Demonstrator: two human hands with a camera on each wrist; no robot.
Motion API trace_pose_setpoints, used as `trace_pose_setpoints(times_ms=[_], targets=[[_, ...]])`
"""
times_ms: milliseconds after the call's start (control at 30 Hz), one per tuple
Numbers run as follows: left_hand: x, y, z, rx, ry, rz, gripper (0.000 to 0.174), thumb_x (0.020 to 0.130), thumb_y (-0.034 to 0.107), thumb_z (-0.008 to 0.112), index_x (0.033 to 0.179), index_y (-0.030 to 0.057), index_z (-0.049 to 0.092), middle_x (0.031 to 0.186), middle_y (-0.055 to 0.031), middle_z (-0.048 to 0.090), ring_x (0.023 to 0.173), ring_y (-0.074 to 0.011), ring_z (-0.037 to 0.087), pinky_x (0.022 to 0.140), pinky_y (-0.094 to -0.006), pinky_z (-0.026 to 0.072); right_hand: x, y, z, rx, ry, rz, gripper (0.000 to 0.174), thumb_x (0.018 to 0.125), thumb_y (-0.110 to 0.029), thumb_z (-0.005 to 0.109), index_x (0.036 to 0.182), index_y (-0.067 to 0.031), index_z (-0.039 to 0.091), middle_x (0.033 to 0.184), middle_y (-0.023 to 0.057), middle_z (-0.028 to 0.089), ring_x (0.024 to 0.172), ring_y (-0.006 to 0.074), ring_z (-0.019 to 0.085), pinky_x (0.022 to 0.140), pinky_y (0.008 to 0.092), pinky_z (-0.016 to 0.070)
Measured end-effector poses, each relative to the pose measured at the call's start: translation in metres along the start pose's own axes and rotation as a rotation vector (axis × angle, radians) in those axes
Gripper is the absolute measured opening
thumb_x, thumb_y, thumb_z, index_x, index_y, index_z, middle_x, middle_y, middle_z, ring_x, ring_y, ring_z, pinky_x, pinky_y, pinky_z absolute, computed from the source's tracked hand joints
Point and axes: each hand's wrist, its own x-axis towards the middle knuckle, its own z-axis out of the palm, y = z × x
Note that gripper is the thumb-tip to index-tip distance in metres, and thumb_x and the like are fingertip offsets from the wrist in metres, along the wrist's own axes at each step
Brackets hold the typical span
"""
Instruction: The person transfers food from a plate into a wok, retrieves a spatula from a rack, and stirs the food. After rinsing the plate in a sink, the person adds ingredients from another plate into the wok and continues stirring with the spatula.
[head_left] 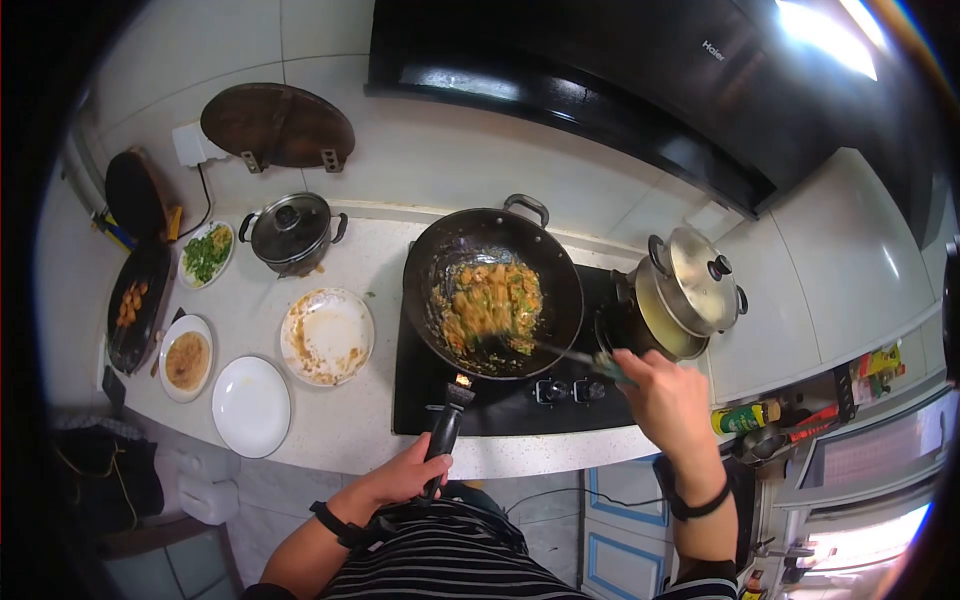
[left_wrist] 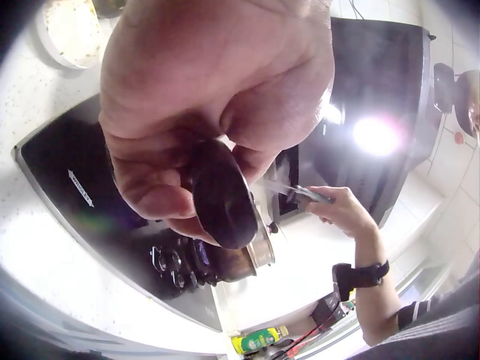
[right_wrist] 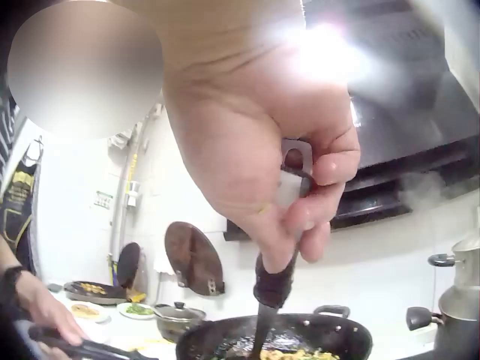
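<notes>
My left hand (head_left: 408,472) grips the black handle (head_left: 443,430) of a large dark wok (head_left: 545,235) on the hob; in the left wrist view the handle's end (left_wrist: 229,202) pokes out from the curled fingers. My right hand (head_left: 665,400) holds a spatula (head_left: 562,351) by its handle, seen close up in the right wrist view with fingers (right_wrist: 337,169) wrapped round it. The spatula slants down into the wok, its lower end among a chopped, orange-and-green stir-fry (head_left: 495,300). Some of the food looks blurred there.
A lidded steel pot (head_left: 690,285) stands on the hob's right side. To the left are a small lidded pot (head_left: 290,235), a sauce-stained plate (head_left: 327,335), a white plate (head_left: 251,405), chopped greens (head_left: 206,255) and an open electric pan (head_left: 140,330). A range hood (head_left: 560,110) hangs above.
</notes>
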Motion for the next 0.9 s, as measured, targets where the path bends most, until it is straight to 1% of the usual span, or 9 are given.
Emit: trace_pose_setpoints(times_ms=[67,200,300,433,567,700,833,867,900], targets=[[-0.001,-0.001,0.000,0.014,-0.003,-0.005,0.026,0.100,0.027,0.052,0.112,0.0081,0.039,0.085,-0.0027,0.059,0.062,-0.0089,0.057,0.054,-0.0209,0.0425,0.016,-0.003,0.010,0.075,0.007,0.097,0.032,0.077,-0.015,0.074,0.108,-0.0136,0.069,0.082,0.0101,0.066,0.072,0.0343,0.065,0.064,0.0423,0.0514],[-0.001,0.000,-0.001,0.025,-0.003,0.000,0.025,0.100,0.027,0.051,0.112,0.0082,0.040,0.085,-0.0027,0.058,0.064,-0.0092,0.058,0.054,-0.0212,0.0427,0.015,0.019,0.019,0.243,0.213,0.107,0.028,0.080,-0.017,0.073,0.107,-0.0152,0.065,0.076,0.0122,0.066,0.072,0.0347,0.065,0.061,0.0448,0.0501],[0.000,-0.002,-0.002,0.007,0.000,0.008,0.025,0.100,0.027,0.051,0.112,0.0083,0.039,0.085,-0.0029,0.058,0.064,-0.0097,0.058,0.055,-0.0213,0.0429,0.022,0.018,0.038,0.186,0.245,0.182,0.029,0.080,-0.018,0.072,0.108,-0.0142,0.065,0.077,0.0134,0.066,0.073,0.0359,0.065,0.061,0.0453,0.0507],[0.000,0.000,-0.002,0.031,-0.007,0.018,0.027,0.100,0.030,0.052,0.109,0.0071,0.041,0.083,-0.0024,0.057,0.065,-0.0100,0.057,0.056,-0.0237,0.0465,0.028,-0.001,0.069,0.194,0.018,0.118,0.023,0.081,-0.019,0.071,0.097,-0.0101,0.058,0.075,0.0145,0.065,0.071,0.0387,0.065,0.060,0.0498,0.0504],[-0.001,-0.002,-0.003,0.004,-0.009,0.020,0.027,0.100,0.029,0.052,0.109,0.0067,0.041,0.083,-0.0027,0.056,0.065,-0.0103,0.056,0.057,-0.0239,0.0472,0.016,0.023,0.034,0.189,0.079,0.013,0.030,0.077,-0.016,0.074,0.105,-0.0136,0.066,0.078,0.0124,0.065,0.071,0.0353,0.065,0.063,0.0451,0.0518],[0.000,0.000,-0.004,-0.004,-0.020,0.024,0.027,0.100,0.029,0.052,0.109,0.0064,0.040,0.083,-0.0030,0.056,0.065,-0.0104,0.056,0.058,-0.0242,0.0479,0.001,0.052,-0.031,0.037,0.018,-0.010,0.037,0.073,-0.015,0.077,0.109,-0.0164,0.070,0.080,0.0072,0.065,0.071,0.0313,0.065,0.063,0.0407,0.0515],[0.000,0.000,-0.002,-0.019,-0.018,0.012,0.025,0.100,0.026,0.051,0.111,0.0070,0.040,0.086,-0.0041,0.058,0.063,-0.0103,0.056,0.055,-0.0220,0.0435,-0.005,0.046,-0.057,-0.144,0.025,-0.165,0.028,0.080,-0.011,0.068,0.106,-0.0204,0.073,0.075,0.0045,0.060,0.068,0.0234,0.064,0.057,0.0361,0.0494],[0.000,0.000,-0.002,-0.018,-0.019,0.017,0.024,0.100,0.026,0.051,0.111,0.0072,0.040,0.086,-0.0040,0.058,0.063,-0.0103,0.056,0.055,-0.0219,0.0435,-0.004,0.038,-0.054,-0.212,-0.032,-0.171,0.026,0.086,-0.009,0.061,0.107,-0.0199,0.072,0.080,0.0046,0.062,0.068,0.0242,0.064,0.055,0.0359,0.0480],[-0.001,0.000,-0.003,-0.017,-0.022,0.022,0.024,0.100,0.026,0.051,0.111,0.0073,0.040,0.086,-0.0039,0.058,0.063,-0.0102,0.056,0.055,-0.0219,0.0434,-0.002,0.029,-0.038,-0.252,0.027,-0.152,0.027,0.082,-0.012,0.063,0.105,-0.0233,0.073,0.071,0.0032,0.055,0.065,0.0205,0.062,0.053,0.0355,0.0483]])
